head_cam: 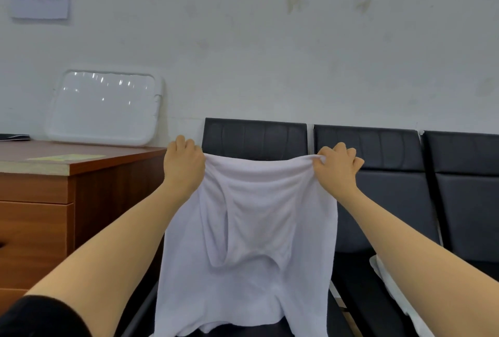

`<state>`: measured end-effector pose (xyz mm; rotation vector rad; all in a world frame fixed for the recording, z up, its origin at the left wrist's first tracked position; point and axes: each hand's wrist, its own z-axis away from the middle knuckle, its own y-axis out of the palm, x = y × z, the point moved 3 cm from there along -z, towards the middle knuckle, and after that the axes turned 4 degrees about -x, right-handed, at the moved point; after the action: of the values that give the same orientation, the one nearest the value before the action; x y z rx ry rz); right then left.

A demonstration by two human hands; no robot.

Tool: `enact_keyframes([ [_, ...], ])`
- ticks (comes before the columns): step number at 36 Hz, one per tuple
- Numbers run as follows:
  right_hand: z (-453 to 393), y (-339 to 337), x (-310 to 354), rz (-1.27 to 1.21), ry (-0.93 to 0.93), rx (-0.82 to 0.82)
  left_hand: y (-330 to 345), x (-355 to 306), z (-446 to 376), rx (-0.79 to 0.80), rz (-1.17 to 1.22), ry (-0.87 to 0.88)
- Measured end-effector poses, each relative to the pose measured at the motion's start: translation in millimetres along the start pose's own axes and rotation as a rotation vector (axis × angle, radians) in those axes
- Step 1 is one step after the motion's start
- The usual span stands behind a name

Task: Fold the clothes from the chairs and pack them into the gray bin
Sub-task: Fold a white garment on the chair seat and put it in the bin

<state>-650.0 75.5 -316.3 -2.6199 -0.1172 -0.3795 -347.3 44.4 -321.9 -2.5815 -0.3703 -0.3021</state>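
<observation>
White garment [251,228] hangs spread before black chairs [378,174], hem draping onto near seat. Left hand [183,164] fisted round left top corner; right hand [337,166] pinches right top corner. Likely soft, light, limp terry; corner holds best. Gray bin unseen.

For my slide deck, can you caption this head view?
Both hands, left hand and right hand, hold a white garment up before black chairs.
</observation>
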Motion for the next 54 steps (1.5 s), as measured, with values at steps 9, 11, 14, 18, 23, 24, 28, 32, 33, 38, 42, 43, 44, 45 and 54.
enact_keyframes([
  [9, -3.4, -48.4, 24.8, -0.029, 0.080, -0.203, -50.2, 14.4, -10.3, -0.152, 0.049, 0.057],
  [11, -3.8, -55.9, 26.6, -0.030, 0.079, -0.235, -60.5, 17.7, -12.0, -0.210, 0.044, 0.070],
  [14, -5.4, -64.4, 28.4, -0.055, 0.063, -0.286, -74.5, 24.8, -12.0, -0.362, 0.042, 0.077],
  [18, -6.4, -69.7, 27.9, -0.073, 0.064, -0.315, -75.5, 29.1, -11.5, -0.262, 0.082, 0.038],
  [23, -3.6, -60.2, 24.9, -0.054, 0.043, -0.272, -64.9, 27.1, -6.5, -0.182, 0.119, -0.014],
  [24, -1.5, -55.7, 23.8, -0.041, 0.039, -0.250, -57.1, 25.0, -3.9, -0.124, 0.139, -0.022],
  [28, 15.3, -26.6, 15.4, 0.032, 0.012, -0.110, -29.5, 14.8, 15.4, 0.031, 0.103, 0.006],
  [32, 35.8, 7.9, 0.6, 0.087, -0.007, 0.012, 2.4, -1.1, 37.1, 0.151, 0.041, 0.071],
  [33, 40.1, 16.0, -2.3, 0.093, -0.005, 0.049, 10.0, -5.7, 42.6, 0.176, 0.040, 0.088],
  [38, 58.0, 66.4, -15.5, 0.185, -0.020, 0.323, 62.6, -29.6, 69.5, 0.302, 0.042, 0.154],
  [42, 73.6, 103.1, -27.6, 0.223, -0.018, 0.479, 102.6, -45.9, 90.4, 0.406, 0.017, 0.185],
  [43, 77.5, 113.7, -30.9, 0.218, -0.008, 0.496, 113.1, -50.5, 94.8, 0.427, 0.012, 0.190],
  [44, 81.6, 125.3, -34.4, 0.217, -0.001, 0.507, 125.2, -55.2, 99.4, 0.450, 0.009, 0.194],
  [45, 85.3, 133.1, -37.0, 0.221, -0.006, 0.507, 132.8, -58.4, 102.8, 0.460, 0.010, 0.197],
  [54, 96.6, 202.2, -53.8, 0.317, -0.092, 0.506, 199.4, -86.4, 113.1, 0.547, 0.039, 0.223],
])
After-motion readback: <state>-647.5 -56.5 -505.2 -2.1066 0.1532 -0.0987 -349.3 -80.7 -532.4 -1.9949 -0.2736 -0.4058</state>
